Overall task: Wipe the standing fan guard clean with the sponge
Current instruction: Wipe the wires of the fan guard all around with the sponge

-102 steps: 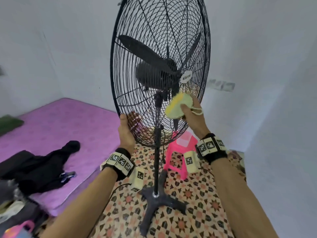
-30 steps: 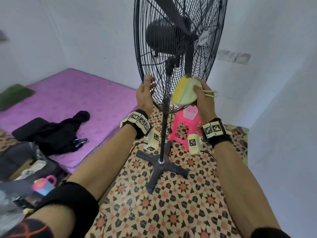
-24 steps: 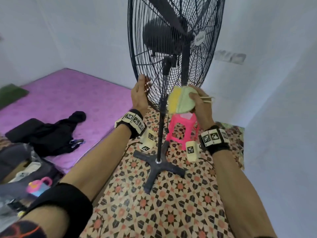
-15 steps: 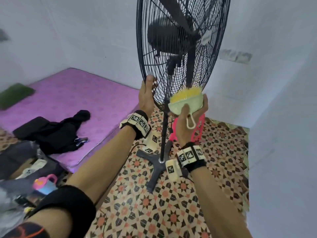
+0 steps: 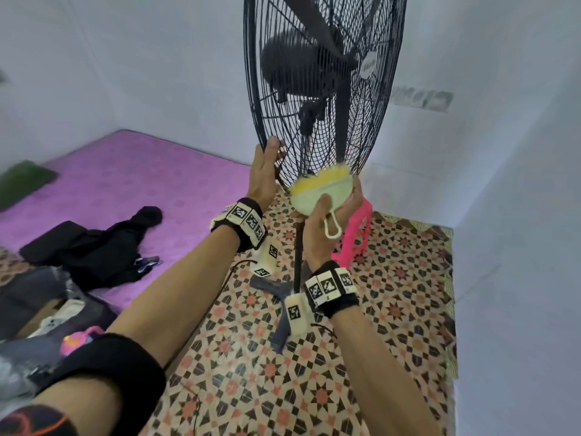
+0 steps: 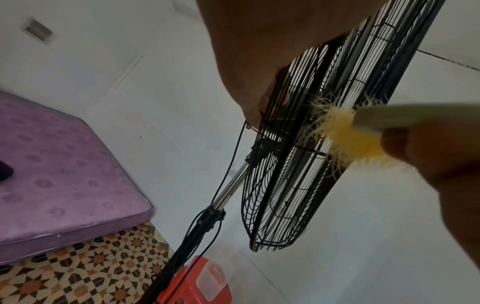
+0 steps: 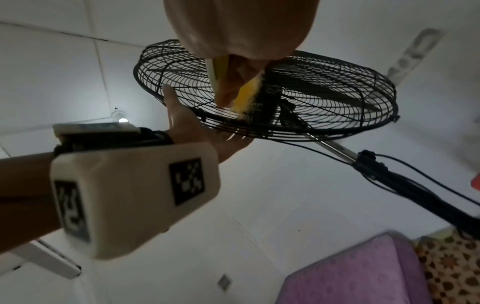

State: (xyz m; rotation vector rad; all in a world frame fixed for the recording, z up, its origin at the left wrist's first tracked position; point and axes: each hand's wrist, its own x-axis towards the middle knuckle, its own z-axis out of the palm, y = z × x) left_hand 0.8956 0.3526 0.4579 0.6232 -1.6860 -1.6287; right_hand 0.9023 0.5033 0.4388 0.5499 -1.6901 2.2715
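My right hand (image 5: 327, 225) gripped the sponge (image 5: 320, 191), its yellow bristly face pressed up against the bottom rim of the fan guard (image 5: 314, 89). My left hand (image 5: 264, 177) steadied the guard's lower left edge, fingers curled through the wires.

patterned floor (image 5: 393, 309) (fan base (image 5: 276, 297), mattress (image 5: 125, 171))

Purple mattress (image 5: 132, 171) bearing dark clothes (image 5: 94, 243); pink, perhaps a stool (image 5: 355, 234).
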